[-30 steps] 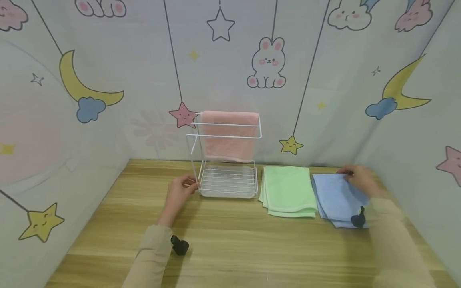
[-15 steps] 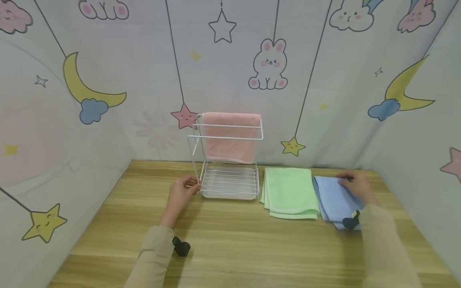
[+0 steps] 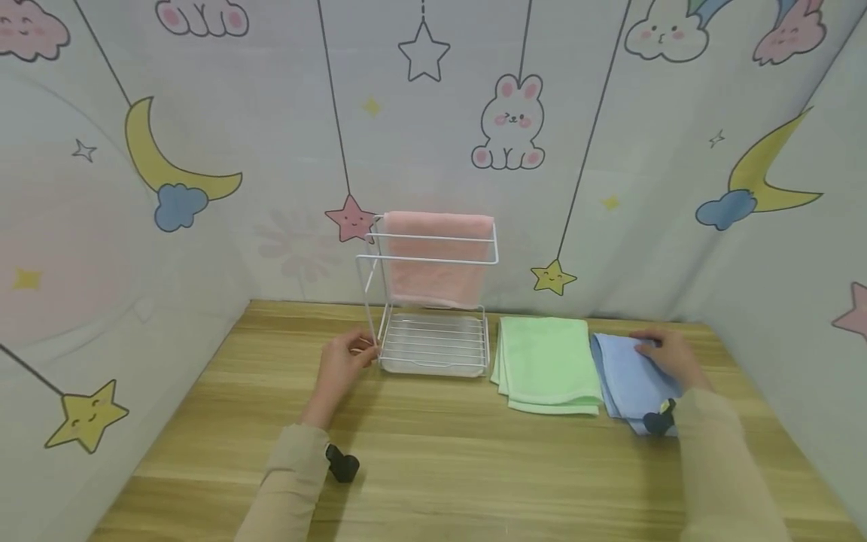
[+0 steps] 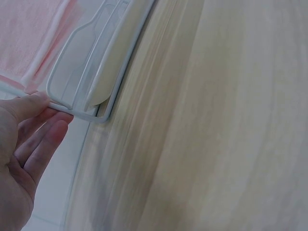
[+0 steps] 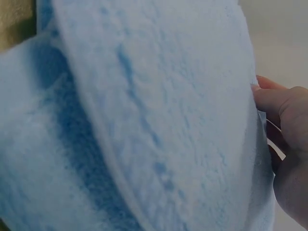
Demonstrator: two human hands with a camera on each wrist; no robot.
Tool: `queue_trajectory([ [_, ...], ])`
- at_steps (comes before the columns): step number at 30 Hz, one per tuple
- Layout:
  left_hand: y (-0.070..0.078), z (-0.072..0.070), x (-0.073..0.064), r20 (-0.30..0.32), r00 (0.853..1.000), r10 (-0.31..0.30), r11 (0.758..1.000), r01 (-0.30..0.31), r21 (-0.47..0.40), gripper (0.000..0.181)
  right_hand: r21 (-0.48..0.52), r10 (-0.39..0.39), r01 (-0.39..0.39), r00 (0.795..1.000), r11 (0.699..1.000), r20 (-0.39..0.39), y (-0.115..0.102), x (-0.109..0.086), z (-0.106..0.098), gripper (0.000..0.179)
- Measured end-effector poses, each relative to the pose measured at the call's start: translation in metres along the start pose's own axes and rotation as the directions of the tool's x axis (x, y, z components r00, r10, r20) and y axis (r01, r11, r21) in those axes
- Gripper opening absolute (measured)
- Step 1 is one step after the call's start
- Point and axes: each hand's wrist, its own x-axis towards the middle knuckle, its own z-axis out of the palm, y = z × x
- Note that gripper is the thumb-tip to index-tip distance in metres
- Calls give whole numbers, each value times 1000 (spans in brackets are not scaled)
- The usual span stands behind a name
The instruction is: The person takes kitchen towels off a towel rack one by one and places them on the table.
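Note:
A white wire towel rack [image 3: 428, 260] stands at the back of the table, a pink towel [image 3: 436, 278] draped over its rearmost bar. My left hand [image 3: 342, 365] pinches the rack's lower front-left wire; in the left wrist view, thumb and fingers [image 4: 37, 103] close on that wire beside the white tray [image 4: 108, 77]. At the right, a folded blue towel [image 3: 630, 376] is held along its far right edge by my right hand [image 3: 670, 357]. The right wrist view has the thumb [image 5: 269, 98] on top of the blue cloth [image 5: 187, 110], the other fingers partly hidden behind it.
A folded light green towel [image 3: 549, 361] lies between the rack and the blue towel. The wooden table [image 3: 433, 452] meets a printed fabric wall [image 3: 420, 150] at its back edge, with more fabric on both sides. Each wrist carries a small black device [image 3: 343, 463].
My right hand and forearm have shifted slightly left, and the blue towel's right side is drawn in and raised. The left hand keeps its grip on the rack. The head view shifts slightly.

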Motion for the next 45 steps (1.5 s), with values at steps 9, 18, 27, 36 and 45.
queue_trajectory([
  [9, 1, 2, 0, 2, 1000, 6, 1000, -6, 3, 9, -37, 37, -41, 994, 998, -105, -5, 3, 4, 18],
  [18, -3, 8, -5, 10, 1000, -20, 1000, 20, -4, 10, -89, 80, -100, 975, 991, -205, -11, 0, 6, 15],
  [27, -1, 6, -3, 0, 1000, -17, 1000, 17, 4, 9, -69, 109, -125, 973, 990, -202, -15, 5, 10, 17],
  [36, 0, 1, -1, -6, 1000, -15, 1000, 15, 4, 10, 58, 5, 2, 992, 998, -123, -13, 4, 7, 33],
  [45, 0, 1, -1, -15, 1000, -12, 1000, 12, 4, 9, 38, 16, -14, 999, 999, -41, -19, 2, 0, 36],
])
